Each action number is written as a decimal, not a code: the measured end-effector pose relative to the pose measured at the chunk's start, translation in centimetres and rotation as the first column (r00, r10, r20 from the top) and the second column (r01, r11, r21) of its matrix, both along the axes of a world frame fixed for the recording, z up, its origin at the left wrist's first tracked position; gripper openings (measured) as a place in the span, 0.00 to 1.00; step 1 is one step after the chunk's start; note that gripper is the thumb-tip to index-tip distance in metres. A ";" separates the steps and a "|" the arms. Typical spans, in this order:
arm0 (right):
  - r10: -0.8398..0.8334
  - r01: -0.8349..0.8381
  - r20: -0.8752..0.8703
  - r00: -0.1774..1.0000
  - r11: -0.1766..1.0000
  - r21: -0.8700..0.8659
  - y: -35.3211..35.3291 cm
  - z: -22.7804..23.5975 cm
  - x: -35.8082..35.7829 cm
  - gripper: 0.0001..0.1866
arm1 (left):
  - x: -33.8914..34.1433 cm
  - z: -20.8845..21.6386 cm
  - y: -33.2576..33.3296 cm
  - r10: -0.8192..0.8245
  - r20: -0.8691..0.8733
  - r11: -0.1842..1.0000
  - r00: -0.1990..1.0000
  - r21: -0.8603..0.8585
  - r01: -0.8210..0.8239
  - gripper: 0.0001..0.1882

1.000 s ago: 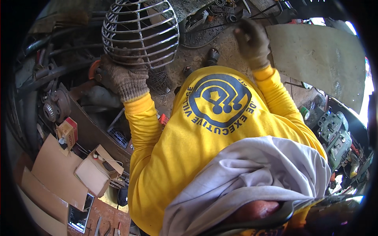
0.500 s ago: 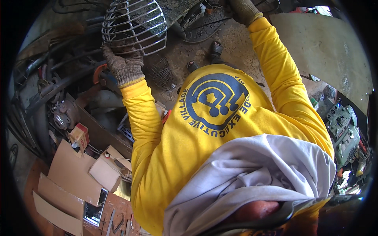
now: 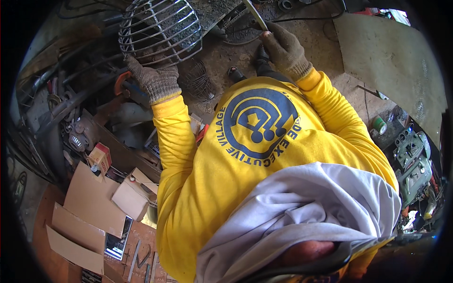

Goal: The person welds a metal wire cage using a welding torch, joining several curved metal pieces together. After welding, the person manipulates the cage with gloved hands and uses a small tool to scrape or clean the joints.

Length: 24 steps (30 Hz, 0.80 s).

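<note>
A rounded cage of welded metal bars stands at the upper left, by the edge of a dark, grit-covered work surface. My left hand, in a brown knit glove, grips its lower near side; some fingers are behind the bars. In the upper middle, my gloved right hand is closed around a thin, slightly curved tan strip. The strip's far end runs out of view at the top, so its kind is unclear. A gap separates it from the cage.
On the floor below the cage lies a bundle of thin wire. Metal bars and tubes crowd the left side. Cardboard boxes sit at lower left. A large flat sheet and a green engine-like part are on the right.
My right hand has come down and left from the top edge, and the tan strip now shows in it. My left hand keeps its hold on the cage, which has barely shifted.
</note>
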State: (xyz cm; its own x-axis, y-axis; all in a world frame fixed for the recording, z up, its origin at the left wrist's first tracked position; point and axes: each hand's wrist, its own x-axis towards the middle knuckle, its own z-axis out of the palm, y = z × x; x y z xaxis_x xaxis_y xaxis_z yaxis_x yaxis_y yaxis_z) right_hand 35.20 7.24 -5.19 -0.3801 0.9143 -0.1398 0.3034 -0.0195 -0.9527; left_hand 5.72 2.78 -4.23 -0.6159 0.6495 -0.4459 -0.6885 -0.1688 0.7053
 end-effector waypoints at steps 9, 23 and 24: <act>0.098 -0.097 0.003 0.995 0.982 0.164 -1.5 -2.8 -0.2 0.17 | -0.5 0.5 -0.1 -0.016 -0.081 0.993 0.997 -0.118 0.006 0.25; 0.133 -0.127 -0.004 0.991 0.958 0.256 -1.1 -0.8 -1.0 0.20 | -1.9 -1.4 -0.7 0.006 0.038 0.996 0.999 -0.093 -0.002 0.23; 0.150 -0.149 0.017 0.989 0.953 0.262 -1.1 -0.9 -1.1 0.20 | -1.2 -0.8 -0.5 0.056 0.002 0.992 0.998 -0.117 -0.055 0.24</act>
State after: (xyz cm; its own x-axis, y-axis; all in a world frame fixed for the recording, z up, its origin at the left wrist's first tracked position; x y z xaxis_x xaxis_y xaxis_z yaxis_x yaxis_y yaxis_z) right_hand 34.12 6.17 -6.04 -0.5152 0.8514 0.0984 0.2806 0.2761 -0.9193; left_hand 4.50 2.24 -5.08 -0.6468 0.5575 -0.5204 -0.6845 -0.1235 0.7185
